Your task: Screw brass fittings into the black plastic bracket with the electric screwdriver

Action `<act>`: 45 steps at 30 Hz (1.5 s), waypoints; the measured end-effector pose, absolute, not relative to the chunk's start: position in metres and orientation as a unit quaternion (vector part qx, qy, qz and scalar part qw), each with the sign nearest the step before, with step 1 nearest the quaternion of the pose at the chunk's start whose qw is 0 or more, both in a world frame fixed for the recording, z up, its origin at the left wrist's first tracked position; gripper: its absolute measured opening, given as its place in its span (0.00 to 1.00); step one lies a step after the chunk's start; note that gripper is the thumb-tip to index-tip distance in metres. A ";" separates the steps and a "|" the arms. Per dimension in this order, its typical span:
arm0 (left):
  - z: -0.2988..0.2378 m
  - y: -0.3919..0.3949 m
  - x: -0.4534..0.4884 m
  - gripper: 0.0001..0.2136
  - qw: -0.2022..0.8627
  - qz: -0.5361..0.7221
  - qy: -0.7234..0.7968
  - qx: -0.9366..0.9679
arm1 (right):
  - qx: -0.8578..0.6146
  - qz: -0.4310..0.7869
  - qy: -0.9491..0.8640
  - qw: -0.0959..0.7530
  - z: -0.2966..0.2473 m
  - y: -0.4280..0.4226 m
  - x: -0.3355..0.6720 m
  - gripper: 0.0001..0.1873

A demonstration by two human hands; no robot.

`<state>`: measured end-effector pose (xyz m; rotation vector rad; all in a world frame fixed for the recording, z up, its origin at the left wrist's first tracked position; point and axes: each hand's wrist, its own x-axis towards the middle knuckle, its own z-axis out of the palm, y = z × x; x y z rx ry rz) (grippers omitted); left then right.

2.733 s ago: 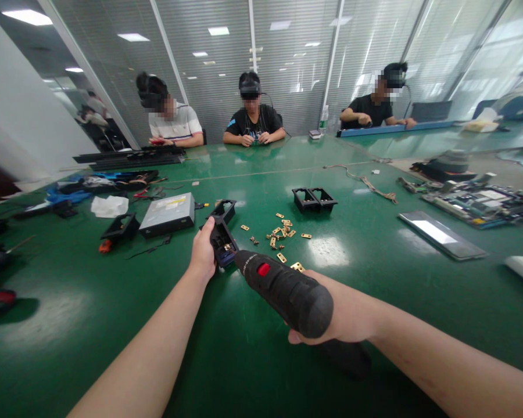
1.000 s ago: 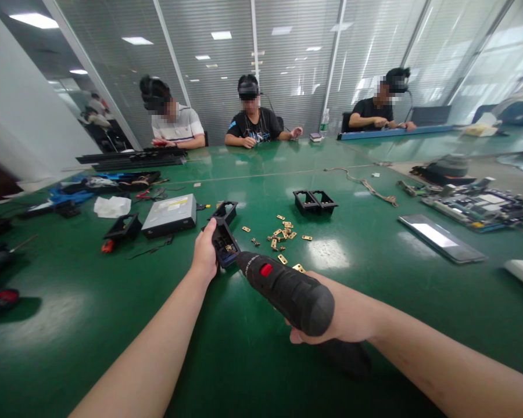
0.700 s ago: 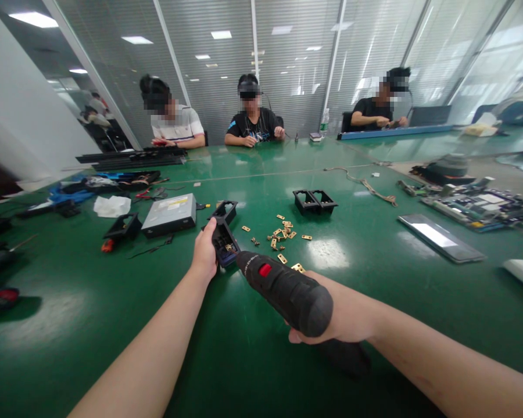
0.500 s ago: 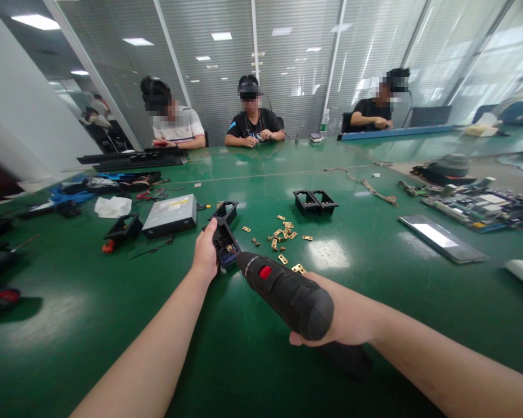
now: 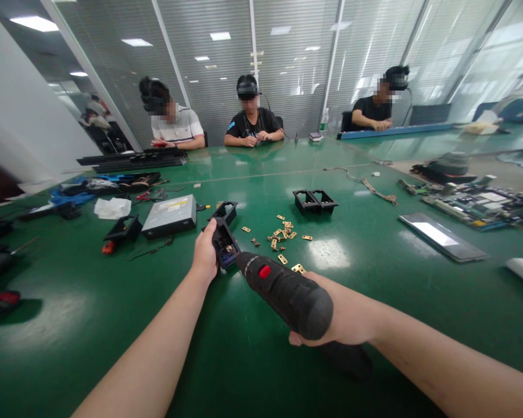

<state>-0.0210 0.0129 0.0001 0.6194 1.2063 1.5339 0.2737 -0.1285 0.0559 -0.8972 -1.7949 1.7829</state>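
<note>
Near the middle of the green table, my left hand (image 5: pixel 206 253) grips a black plastic frame (image 5: pixel 225 237) by its left side, thumb on the upper edge. Small brass parts show inside the frame. My right hand (image 5: pixel 331 310) is wrapped round a black cordless screwdriver (image 5: pixel 287 290) with a red switch on top. Its nose points left into the frame's lower end; the bit's tip is too small to make out. Just right of the frame lies a loose pile of brass plates (image 5: pixel 283 233) and small screws (image 5: pixel 255 242).
A double black frame (image 5: pixel 315 201) sits beyond the brass plates. To the left are a silver disc drive (image 5: pixel 169 215) and another black frame (image 5: pixel 124 228). A flat dark panel (image 5: pixel 442 238) and circuit boards (image 5: pixel 483 203) lie to the right. Three people sit across the table.
Both hands, the frame and the screwdriver stay almost where they were. Across the table, the middle person's hands have moved slightly closer together.
</note>
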 end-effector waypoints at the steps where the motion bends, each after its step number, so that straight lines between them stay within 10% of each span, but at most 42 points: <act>1: 0.000 0.013 -0.021 0.20 0.521 0.639 0.503 0.259 | -0.328 0.646 -0.651 0.227 0.056 -0.128 0.274 0.31; 45: -0.001 0.013 -0.021 0.17 0.517 0.642 0.506 0.255 | -0.313 0.643 -0.661 0.226 0.055 -0.127 0.274 0.25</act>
